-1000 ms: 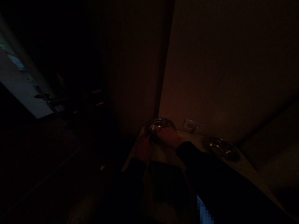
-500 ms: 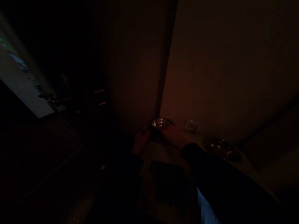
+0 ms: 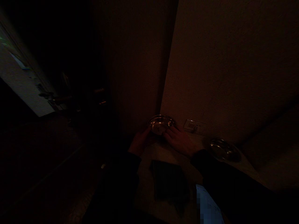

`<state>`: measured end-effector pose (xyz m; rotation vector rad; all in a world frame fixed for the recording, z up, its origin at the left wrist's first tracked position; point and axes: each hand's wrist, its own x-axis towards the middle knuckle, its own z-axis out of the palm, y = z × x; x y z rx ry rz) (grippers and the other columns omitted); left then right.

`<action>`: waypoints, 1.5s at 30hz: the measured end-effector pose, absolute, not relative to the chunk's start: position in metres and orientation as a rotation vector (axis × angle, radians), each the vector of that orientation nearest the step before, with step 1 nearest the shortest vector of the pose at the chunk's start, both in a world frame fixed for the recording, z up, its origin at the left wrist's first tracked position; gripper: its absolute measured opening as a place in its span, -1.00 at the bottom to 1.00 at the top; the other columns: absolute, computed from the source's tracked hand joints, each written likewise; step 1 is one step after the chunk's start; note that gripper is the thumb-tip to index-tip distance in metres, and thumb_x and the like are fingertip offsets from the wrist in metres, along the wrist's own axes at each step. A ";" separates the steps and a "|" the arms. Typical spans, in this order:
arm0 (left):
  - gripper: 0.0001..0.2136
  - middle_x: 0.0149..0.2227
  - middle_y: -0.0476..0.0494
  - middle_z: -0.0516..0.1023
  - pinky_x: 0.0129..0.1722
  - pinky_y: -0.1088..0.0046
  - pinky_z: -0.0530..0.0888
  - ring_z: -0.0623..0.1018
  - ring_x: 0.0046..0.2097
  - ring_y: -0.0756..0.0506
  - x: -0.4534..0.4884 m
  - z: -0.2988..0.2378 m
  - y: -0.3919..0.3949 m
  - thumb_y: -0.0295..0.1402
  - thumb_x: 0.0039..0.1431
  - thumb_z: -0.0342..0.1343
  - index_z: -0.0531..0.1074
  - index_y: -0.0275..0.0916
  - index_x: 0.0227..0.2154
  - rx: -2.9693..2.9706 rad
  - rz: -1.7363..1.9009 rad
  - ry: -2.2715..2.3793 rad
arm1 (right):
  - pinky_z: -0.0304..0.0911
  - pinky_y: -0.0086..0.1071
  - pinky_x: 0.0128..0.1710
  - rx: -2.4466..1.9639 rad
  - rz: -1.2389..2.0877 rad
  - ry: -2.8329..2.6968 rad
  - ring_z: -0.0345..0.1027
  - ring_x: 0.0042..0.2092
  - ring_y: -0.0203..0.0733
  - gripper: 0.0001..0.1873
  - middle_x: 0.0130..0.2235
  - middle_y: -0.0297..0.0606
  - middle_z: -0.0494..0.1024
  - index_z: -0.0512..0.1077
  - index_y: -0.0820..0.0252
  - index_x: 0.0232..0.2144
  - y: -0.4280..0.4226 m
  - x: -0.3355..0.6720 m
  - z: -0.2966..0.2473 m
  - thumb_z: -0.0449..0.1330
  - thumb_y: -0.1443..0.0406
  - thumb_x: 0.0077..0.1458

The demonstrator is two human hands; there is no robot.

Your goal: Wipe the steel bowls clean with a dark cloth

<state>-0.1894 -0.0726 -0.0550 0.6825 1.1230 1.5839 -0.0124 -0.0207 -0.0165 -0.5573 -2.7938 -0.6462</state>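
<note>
While your right hand [image 3: 178,140] lies across the near right rim of the bowl [image 3: 158,127], its fingers stretched forward, your left hand [image 3: 140,140] meets the left side. You have one hand at each side, presumably so the bowl sits level and cannot slide. Whether either thumb pinches the rim, I cannot tell; the left fingers are mostly lost in the dark.

The bowl is at the far end of your tabletop [image 3: 144,199], close to the corner of the wall [image 3: 210,77], which probably acts as a backstop. Just to its right, low on the wall, is a socket [image 3: 192,125].

Beyond your right wrist, a second bowl [image 3: 223,149] rests by the wall, well apart from the first, likely to leave room between them. Nearer you, between your forearms, lies a dark flat thing [image 3: 170,180], too dim to identify. Something pale blue [image 3: 207,205], partly pixelated, shows beside your right sleeve [image 3: 229,180].
</note>
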 end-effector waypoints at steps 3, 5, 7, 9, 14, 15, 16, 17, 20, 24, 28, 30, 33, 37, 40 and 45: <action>-0.62 -0.12 -0.28 0.59 -0.25 0.38 0.52 0.59 -0.21 -0.12 -0.189 -0.052 -0.075 -0.20 0.07 0.21 0.47 -0.27 -0.06 0.611 1.567 1.065 | 0.19 -0.08 -0.04 -0.488 -0.653 -2.778 0.33 -0.07 -0.03 -0.72 -0.16 -0.03 0.54 0.45 0.30 -0.14 -0.029 -0.005 -0.017 -0.03 0.49 0.23; -0.62 -0.08 -0.27 0.57 -0.24 0.39 0.52 0.59 -0.20 -0.11 -0.190 -0.051 -0.078 -0.24 0.08 0.21 0.46 -0.27 -0.05 0.561 1.565 1.043 | 0.19 -0.10 -0.06 -0.441 -0.652 -2.766 0.33 -0.09 -0.05 -0.70 -0.21 -0.06 0.55 0.44 0.28 -0.13 -0.034 -0.001 -0.017 -0.04 0.50 0.23; -0.63 -0.05 -0.26 0.56 -0.24 0.40 0.52 0.58 -0.20 -0.10 -0.190 -0.052 -0.081 -0.29 0.07 0.22 0.45 -0.26 -0.04 0.539 1.552 1.014 | 0.18 -0.12 -0.05 -0.394 -0.648 -2.753 0.34 -0.09 -0.07 -0.68 -0.21 -0.09 0.56 0.44 0.25 -0.11 -0.038 0.003 -0.017 -0.05 0.51 0.23; -0.64 -0.05 -0.25 0.55 -0.25 0.41 0.52 0.58 -0.19 -0.09 -0.189 -0.051 -0.086 -0.32 0.07 0.22 0.45 -0.26 -0.04 0.549 1.536 0.993 | 0.17 -0.13 -0.04 -0.363 -0.643 -2.733 0.34 -0.11 -0.10 -0.66 -0.20 -0.11 0.56 0.45 0.22 -0.10 -0.042 0.007 -0.018 -0.05 0.51 0.23; -0.70 -0.08 -0.21 0.56 -0.27 0.45 0.51 0.57 -0.21 -0.07 -0.183 -0.043 -0.098 -0.37 0.12 0.17 0.44 -0.25 -0.06 0.547 1.540 0.958 | 0.19 -0.12 -0.07 -0.393 -0.628 -2.619 0.35 -0.08 -0.05 -0.73 -0.11 -0.05 0.55 0.44 0.25 -0.08 -0.050 0.021 -0.023 -0.01 0.38 0.26; -0.71 -0.08 -0.21 0.56 -0.30 0.47 0.51 0.57 -0.23 -0.06 -0.182 -0.040 -0.100 -0.38 0.12 0.16 0.45 -0.26 -0.07 0.537 1.551 0.970 | 0.20 -0.11 -0.08 -0.412 -0.624 -2.590 0.35 -0.07 -0.03 -0.73 -0.09 -0.03 0.54 0.43 0.27 -0.07 -0.051 0.026 -0.024 0.00 0.34 0.27; -0.72 -0.07 -0.22 0.56 -0.32 0.50 0.50 0.57 -0.24 -0.04 -0.180 -0.039 -0.102 -0.38 0.12 0.16 0.45 -0.26 -0.08 0.533 1.560 0.989 | 0.20 -0.09 -0.07 -0.448 -0.601 -2.556 0.34 -0.05 -0.02 -0.72 -0.07 -0.01 0.53 0.42 0.27 -0.06 -0.051 0.032 -0.025 0.02 0.31 0.26; -0.72 -0.05 -0.22 0.55 -0.34 0.52 0.49 0.57 -0.24 -0.04 -0.179 -0.038 -0.103 -0.38 0.11 0.16 0.46 -0.26 -0.09 0.539 1.566 1.007 | 0.20 -0.08 -0.06 -0.508 -0.542 -2.513 0.34 -0.04 0.00 -0.71 -0.05 0.00 0.53 0.42 0.27 -0.05 -0.051 0.038 -0.025 0.03 0.28 0.25; -0.67 0.01 -0.23 0.51 -0.34 0.52 0.50 0.56 -0.20 -0.06 -0.173 -0.038 -0.105 -0.33 0.09 0.19 0.46 -0.24 -0.06 0.593 1.545 1.021 | 0.18 -0.04 0.02 -0.828 -0.080 -2.227 0.32 0.03 0.03 -0.71 -0.02 -0.03 0.51 0.46 0.21 -0.11 -0.049 0.058 -0.025 0.11 0.21 0.17; -0.58 0.06 -0.19 0.49 -0.32 0.48 0.52 0.56 -0.12 -0.11 -0.160 -0.041 -0.104 -0.31 0.04 0.24 0.43 -0.16 0.01 0.627 1.494 1.006 | 0.32 -0.07 -0.09 -1.128 0.333 -1.864 0.42 -0.10 0.01 -0.62 -0.09 -0.03 0.55 0.46 0.22 -0.12 -0.046 0.081 -0.025 0.07 0.11 0.16; -0.54 0.04 -0.21 0.51 -0.25 0.41 0.54 0.56 -0.11 -0.13 -0.141 -0.042 -0.103 -0.35 0.02 0.26 0.41 -0.18 0.03 0.625 1.443 0.965 | 0.42 -0.21 -0.33 -1.238 0.529 -1.749 0.48 -0.32 -0.10 -0.58 -0.26 -0.14 0.60 0.49 0.20 -0.14 -0.050 0.097 -0.026 0.02 0.06 0.18; -0.52 0.03 -0.21 0.52 -0.22 0.39 0.53 0.56 -0.09 -0.14 -0.131 -0.043 -0.102 -0.35 0.02 0.26 0.39 -0.17 0.05 0.631 1.416 0.947 | 0.43 -0.23 -0.39 -1.257 0.617 -1.706 0.48 -0.35 -0.10 -0.58 -0.28 -0.17 0.60 0.50 0.17 -0.15 -0.055 0.103 -0.028 0.05 0.03 0.15; -0.56 0.01 -0.21 0.53 -0.20 0.37 0.53 0.56 -0.07 -0.17 -0.117 -0.044 -0.101 -0.33 0.02 0.26 0.42 -0.18 0.01 0.654 1.370 0.970 | 0.45 -0.20 -0.42 -1.272 0.728 -1.647 0.49 -0.35 -0.05 -0.59 -0.29 -0.20 0.60 0.53 0.13 -0.21 -0.060 0.113 -0.032 0.11 0.00 0.09; -0.61 -0.02 -0.24 0.55 -0.17 0.28 0.54 0.58 -0.11 -0.19 -0.099 -0.045 -0.098 -0.35 0.03 0.24 0.44 -0.24 -0.03 0.647 1.322 1.029 | 0.49 -0.17 -0.41 -1.297 0.830 -1.580 0.50 -0.31 -0.01 -0.62 -0.28 -0.19 0.60 0.53 0.11 -0.25 -0.066 0.128 -0.040 0.14 0.00 0.05; -0.59 -0.06 -0.24 0.57 -0.18 0.25 0.54 0.60 -0.17 -0.18 -0.089 -0.044 -0.097 -0.36 0.06 0.21 0.41 -0.24 0.01 0.661 1.238 1.061 | 0.50 -0.15 -0.43 -1.328 0.883 -1.536 0.51 -0.32 0.00 -0.63 -0.25 -0.18 0.60 0.53 0.09 -0.23 -0.068 0.139 -0.047 0.14 0.01 0.06; -0.66 -0.01 -0.32 0.55 -0.19 0.30 0.52 0.59 -0.11 -0.18 -0.088 -0.043 -0.097 -0.36 0.13 0.12 0.42 -0.32 -0.02 0.770 1.150 1.175 | 0.50 -0.13 -0.39 -1.398 0.922 -1.514 0.53 -0.33 0.02 -0.65 -0.30 -0.15 0.62 0.54 0.12 -0.28 -0.067 0.155 -0.061 0.12 0.04 0.06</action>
